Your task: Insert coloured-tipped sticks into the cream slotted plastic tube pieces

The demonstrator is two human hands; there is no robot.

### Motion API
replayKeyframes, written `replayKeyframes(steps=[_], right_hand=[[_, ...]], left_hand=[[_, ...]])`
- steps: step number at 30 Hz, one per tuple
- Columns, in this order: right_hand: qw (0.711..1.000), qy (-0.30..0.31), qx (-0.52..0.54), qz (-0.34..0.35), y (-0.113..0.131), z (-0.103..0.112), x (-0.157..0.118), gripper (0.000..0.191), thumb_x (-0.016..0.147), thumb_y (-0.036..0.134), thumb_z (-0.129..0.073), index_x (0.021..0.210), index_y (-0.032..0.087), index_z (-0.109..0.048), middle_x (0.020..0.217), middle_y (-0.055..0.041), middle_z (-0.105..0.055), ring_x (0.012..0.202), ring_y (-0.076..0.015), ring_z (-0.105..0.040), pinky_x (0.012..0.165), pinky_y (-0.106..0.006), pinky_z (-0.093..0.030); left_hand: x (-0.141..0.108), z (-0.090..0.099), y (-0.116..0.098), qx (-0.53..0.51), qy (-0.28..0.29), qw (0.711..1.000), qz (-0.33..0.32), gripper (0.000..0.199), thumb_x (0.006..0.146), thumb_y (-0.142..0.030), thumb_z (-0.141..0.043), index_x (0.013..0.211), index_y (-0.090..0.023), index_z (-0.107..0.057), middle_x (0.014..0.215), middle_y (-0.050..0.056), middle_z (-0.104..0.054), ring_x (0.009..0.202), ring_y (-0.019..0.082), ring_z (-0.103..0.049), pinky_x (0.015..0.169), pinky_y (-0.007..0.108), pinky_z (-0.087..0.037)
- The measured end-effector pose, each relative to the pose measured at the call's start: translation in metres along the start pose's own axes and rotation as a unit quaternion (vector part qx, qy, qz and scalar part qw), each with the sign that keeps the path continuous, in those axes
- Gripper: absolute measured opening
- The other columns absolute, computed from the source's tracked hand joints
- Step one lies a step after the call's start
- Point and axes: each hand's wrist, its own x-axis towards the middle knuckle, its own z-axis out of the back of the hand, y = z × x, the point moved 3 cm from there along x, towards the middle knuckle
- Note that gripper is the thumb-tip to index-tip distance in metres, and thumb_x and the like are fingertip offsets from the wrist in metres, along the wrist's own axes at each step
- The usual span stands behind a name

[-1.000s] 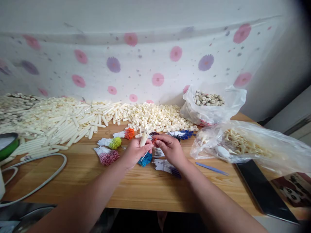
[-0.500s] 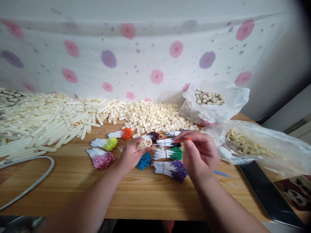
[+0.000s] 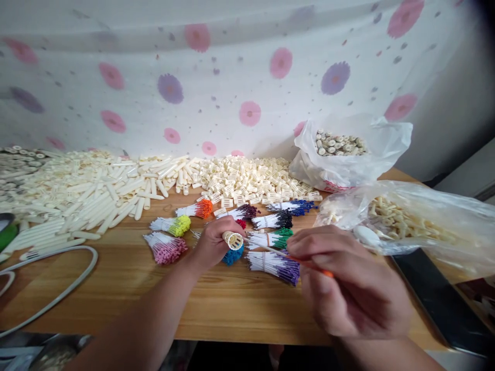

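My left hand (image 3: 217, 243) is closed around a cream plastic tube (image 3: 233, 240) with slots in its wall, its round end facing me. Pinched in my right hand (image 3: 348, 288) is a thin white-and-orange stick (image 3: 309, 265), its white end pointing left toward the tube. Around and behind the hands lie bundles of white sticks with coloured ends: purple (image 3: 273, 266), green (image 3: 270, 238), black (image 3: 274, 220), dark blue (image 3: 292, 207), blue (image 3: 233, 256), pink (image 3: 165, 248), yellow (image 3: 170, 225), orange (image 3: 195, 208) and dark maroon (image 3: 238, 212). A red end shows partly behind my left hand.
Heaps of cream tubes (image 3: 127, 196) and slotted pieces (image 3: 247, 178) line the back of the wooden table (image 3: 216, 314). At right are a white bag (image 3: 320, 170) of small parts, a clear bag (image 3: 417, 221) and a dark phone-like slab (image 3: 436, 304). A white cable (image 3: 77, 283) curves at left.
My right hand has come nearer and lower, still pinching the stick, which now slants toward the tube. My left hand keeps its hold on the tube. The camera view has shifted slightly.
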Motion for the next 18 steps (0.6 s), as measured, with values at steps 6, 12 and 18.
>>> replayKeyframes(steps=[6, 12, 18], right_hand=[[0.998, 0.047, -0.026, 0.034, 0.003, -0.014, 0.006, 0.014, 0.077, 0.005, -0.052, 0.086, 0.014, -0.058, 0.076, -0.0102, -0.069, 0.073, -0.0152, -0.068, 0.066, -0.027, -0.058], [0.999, 0.033, -0.013, -0.002, 0.000, -0.022, 0.005, 0.017, 0.079, 0.004, -0.053, 0.089, 0.017, -0.058, 0.076, -0.0080, -0.070, 0.074, -0.0145, -0.068, 0.068, -0.027, -0.057], [0.999, 0.003, 0.001, -0.033, -0.005, -0.029, 0.003, 0.019, 0.076, 0.000, -0.056, 0.090, 0.012, -0.059, 0.081, -0.0110, -0.069, 0.076, -0.0146, -0.065, 0.067, -0.026, -0.056]], left_hand=[[0.001, -0.003, 0.002, 0.004, 0.013, 1.000, 0.016, 0.016, 0.084, -0.022, -0.060, 0.070, -0.016, -0.065, 0.063, 0.001, -0.058, 0.059, 0.011, -0.053, 0.055, 0.023, -0.042], [-0.001, -0.007, 0.002, -0.026, 0.022, 0.999, 0.018, 0.019, 0.084, -0.022, -0.059, 0.067, -0.016, -0.062, 0.061, -0.001, -0.053, 0.057, 0.011, -0.050, 0.053, 0.023, -0.039], [-0.002, -0.004, 0.004, -0.018, 0.022, 0.999, 0.026, 0.018, 0.083, -0.027, -0.062, 0.068, -0.017, -0.062, 0.063, -0.002, -0.051, 0.058, 0.011, -0.048, 0.053, 0.023, -0.037]])
